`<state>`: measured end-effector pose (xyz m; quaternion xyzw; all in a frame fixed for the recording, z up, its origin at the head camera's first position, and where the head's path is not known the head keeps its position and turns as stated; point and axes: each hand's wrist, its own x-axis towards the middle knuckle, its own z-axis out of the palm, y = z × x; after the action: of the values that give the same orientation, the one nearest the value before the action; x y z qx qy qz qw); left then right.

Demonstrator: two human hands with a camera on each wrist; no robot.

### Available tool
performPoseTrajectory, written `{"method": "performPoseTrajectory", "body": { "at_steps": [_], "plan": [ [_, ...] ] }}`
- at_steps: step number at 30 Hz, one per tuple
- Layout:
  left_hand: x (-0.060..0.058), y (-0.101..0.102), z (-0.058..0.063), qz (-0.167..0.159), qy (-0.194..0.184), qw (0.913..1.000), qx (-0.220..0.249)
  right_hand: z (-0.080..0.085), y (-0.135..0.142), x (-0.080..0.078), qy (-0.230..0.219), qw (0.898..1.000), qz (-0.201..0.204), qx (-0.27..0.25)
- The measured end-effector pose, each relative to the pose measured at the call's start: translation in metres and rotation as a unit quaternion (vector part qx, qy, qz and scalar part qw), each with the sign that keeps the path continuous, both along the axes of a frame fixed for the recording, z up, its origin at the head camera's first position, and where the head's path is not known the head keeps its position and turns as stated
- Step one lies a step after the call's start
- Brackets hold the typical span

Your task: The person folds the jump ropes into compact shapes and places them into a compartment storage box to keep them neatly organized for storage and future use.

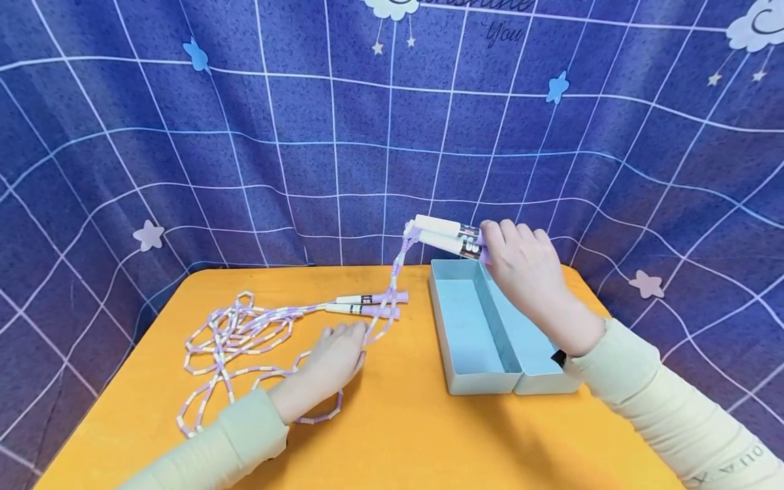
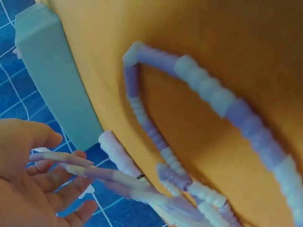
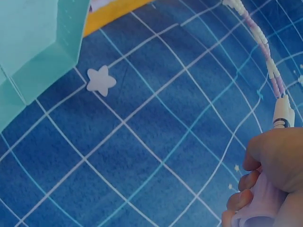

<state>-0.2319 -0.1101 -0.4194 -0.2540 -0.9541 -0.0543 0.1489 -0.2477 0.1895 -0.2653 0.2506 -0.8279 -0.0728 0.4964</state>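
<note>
In the head view my right hand (image 1: 523, 269) grips both handles (image 1: 442, 235) of a beaded jump rope above two blue boxes. Its white and lilac strands (image 1: 395, 279) hang from the handle ends down toward my left hand (image 1: 333, 357). The left wrist view shows these strands (image 2: 113, 177) running between the thumb and loosely curled fingers of that hand. A second pair of white and purple handles (image 1: 367, 306) lies on the table beyond my left hand, joined to a tangled beaded rope (image 1: 235, 333) at the left.
Two light blue boxes (image 1: 446, 340) stand side by side at the right of the orange table (image 1: 398, 435). A small black thing (image 1: 559, 357) shows by the right sleeve. Behind the table hangs a blue checked curtain (image 1: 294, 163).
</note>
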Motion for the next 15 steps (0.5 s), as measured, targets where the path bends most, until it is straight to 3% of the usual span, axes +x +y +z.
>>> {"method": "performPoseTrajectory", "body": {
  "at_steps": [7,15],
  "plan": [
    [0.002,-0.001,-0.006,-0.025,-0.05,0.9984,-0.008,0.005,0.01,-0.002,0.002,1.0,-0.008,-0.018],
    [0.003,-0.005,0.012,-0.054,-0.059,0.9956,-0.048,0.001,0.015,-0.005,-0.011,1.0,-0.019,-0.012]
  ]
}}
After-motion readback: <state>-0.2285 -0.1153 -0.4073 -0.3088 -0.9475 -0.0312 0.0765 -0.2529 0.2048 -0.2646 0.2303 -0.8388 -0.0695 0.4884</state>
